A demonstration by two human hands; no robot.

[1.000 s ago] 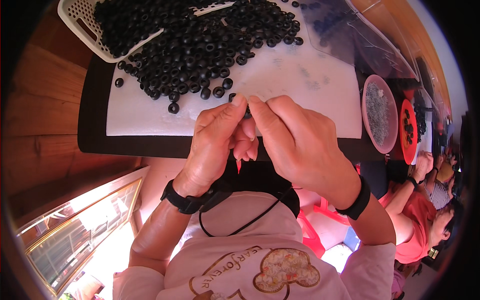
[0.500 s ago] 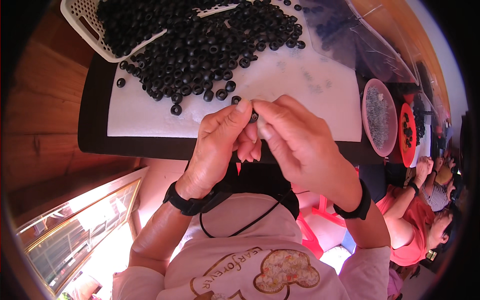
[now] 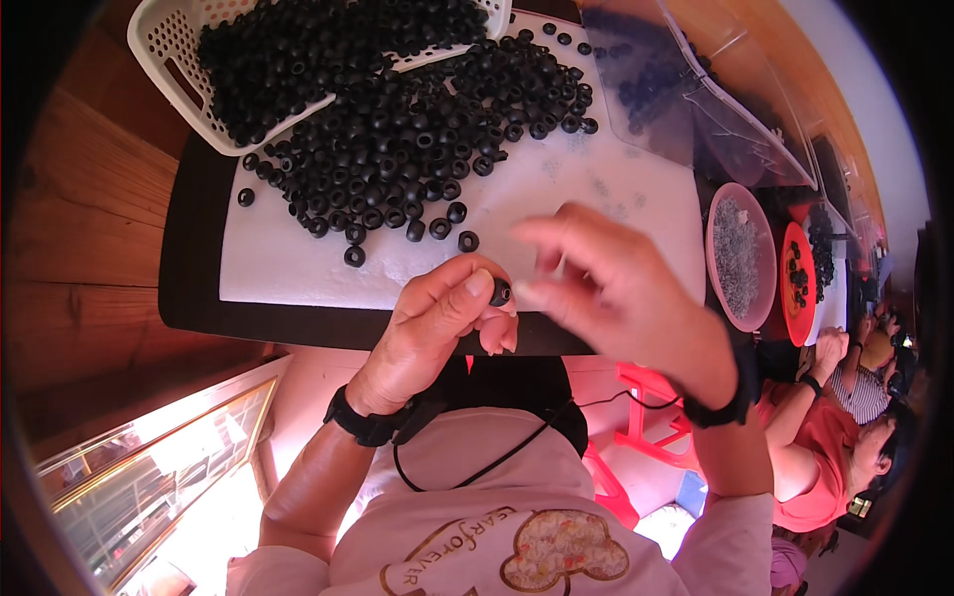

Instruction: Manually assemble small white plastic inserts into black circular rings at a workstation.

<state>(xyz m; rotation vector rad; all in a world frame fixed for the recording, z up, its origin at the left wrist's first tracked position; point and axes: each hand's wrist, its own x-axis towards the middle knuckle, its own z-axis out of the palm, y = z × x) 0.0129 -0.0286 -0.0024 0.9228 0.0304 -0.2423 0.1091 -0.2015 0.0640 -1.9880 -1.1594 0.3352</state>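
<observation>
Between thumb and fingers my left hand pinches a black ring-shaped bead, its hole facing right. My right hand hovers just right of it, thumb and forefinger apart, nothing visible between them, slightly smeared by motion. Beyond my hands a heap of the same black rings spreads over a white sheet on the dark table. A few loose rings lie nearest to me, one ring just beyond my left hand.
A white perforated basket full of black rings lies tipped at the far left. A clear plastic bag rests at the far right. On the right stand a pink bowl of small grey pieces and a red dish. A person sits farther right.
My right hand has drawn away to the right from the ring and opened its fingers. My left hand still holds the ring. The view has shifted slightly.
</observation>
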